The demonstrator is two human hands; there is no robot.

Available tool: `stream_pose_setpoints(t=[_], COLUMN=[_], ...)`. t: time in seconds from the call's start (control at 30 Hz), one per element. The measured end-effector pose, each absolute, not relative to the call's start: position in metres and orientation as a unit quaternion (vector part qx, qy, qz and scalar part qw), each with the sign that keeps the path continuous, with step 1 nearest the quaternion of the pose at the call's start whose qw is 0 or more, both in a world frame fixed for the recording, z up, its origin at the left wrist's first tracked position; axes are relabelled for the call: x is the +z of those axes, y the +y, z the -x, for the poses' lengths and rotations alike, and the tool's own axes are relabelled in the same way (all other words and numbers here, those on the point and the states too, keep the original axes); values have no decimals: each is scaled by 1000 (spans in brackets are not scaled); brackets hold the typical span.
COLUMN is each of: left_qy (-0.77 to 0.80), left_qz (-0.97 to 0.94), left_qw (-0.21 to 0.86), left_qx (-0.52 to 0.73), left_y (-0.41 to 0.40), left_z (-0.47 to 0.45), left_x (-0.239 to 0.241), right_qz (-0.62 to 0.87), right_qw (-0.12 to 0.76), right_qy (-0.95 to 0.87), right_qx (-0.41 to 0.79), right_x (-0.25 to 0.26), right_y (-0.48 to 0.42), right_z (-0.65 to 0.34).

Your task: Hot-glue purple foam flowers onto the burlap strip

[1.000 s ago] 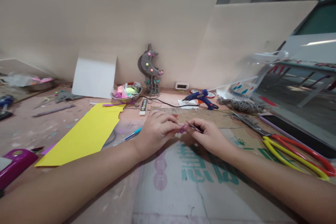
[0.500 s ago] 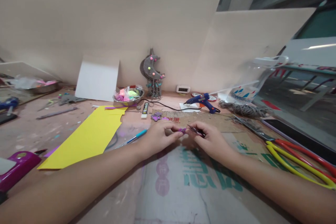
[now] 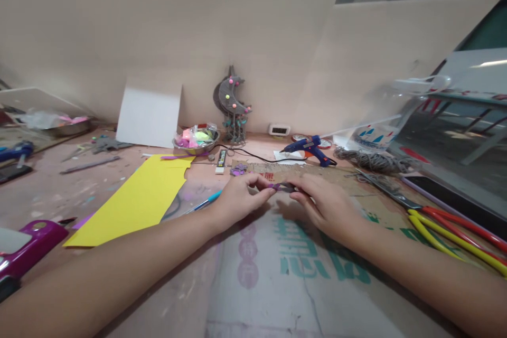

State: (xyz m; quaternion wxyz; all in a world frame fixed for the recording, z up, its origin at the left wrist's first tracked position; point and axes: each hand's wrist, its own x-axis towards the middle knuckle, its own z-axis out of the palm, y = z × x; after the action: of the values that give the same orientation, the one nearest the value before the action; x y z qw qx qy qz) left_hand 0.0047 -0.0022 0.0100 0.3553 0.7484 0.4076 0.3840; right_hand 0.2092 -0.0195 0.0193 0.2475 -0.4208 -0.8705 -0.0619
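Observation:
My left hand [image 3: 243,198] is closed in a pinch on a small purple piece [image 3: 274,186], which it holds up over the cardboard [image 3: 261,264]. My right hand [image 3: 327,203] grips what look like small dark scissors [image 3: 288,188], mostly covered by its fingers. Their tips meet the purple piece between the two hands; whether they cut into it I cannot tell. Just beyond my left hand lies a grey and purple cutout [image 3: 238,169]. A blue pen [image 3: 209,199] rests beside the left wrist.
Yellow paper [image 3: 130,203] and a magenta tool [image 3: 35,245] are at left. Behind stand a bowl of colourful bits [image 3: 196,140], a moon ornament [image 3: 232,97] and a blue glue gun [image 3: 309,149]. Large scissors [image 3: 443,222], a phone [image 3: 459,203] and grey yarn [image 3: 368,161] lie at right.
The right hand has turned slightly, and its fingers stretch further over the small scissors. The left hand keeps its pinch on the purple piece. The whole view has shifted a little.

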Motion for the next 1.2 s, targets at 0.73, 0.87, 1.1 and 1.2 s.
stream_pose_setpoints(t=[0.73, 0.87, 1.1, 1.2], left_qy=[367, 371, 418, 411], left_qz=[-808, -804, -732, -705], left_qw=[219, 223, 376, 412], left_qx=[405, 408, 386, 405], left_y=[-2, -2, 5, 10], left_z=[-1, -2, -4, -4], left_x=[8, 7, 4, 3], right_qz=[450, 449, 472, 485], right_qw=[230, 224, 271, 308], right_qy=[-862, -863, -839, -818], right_qx=[-50, -55, -8, 17], right_x=[14, 15, 11, 7], right_y=[-19, -19, -14, -10], right_z=[-206, -206, -207, -209])
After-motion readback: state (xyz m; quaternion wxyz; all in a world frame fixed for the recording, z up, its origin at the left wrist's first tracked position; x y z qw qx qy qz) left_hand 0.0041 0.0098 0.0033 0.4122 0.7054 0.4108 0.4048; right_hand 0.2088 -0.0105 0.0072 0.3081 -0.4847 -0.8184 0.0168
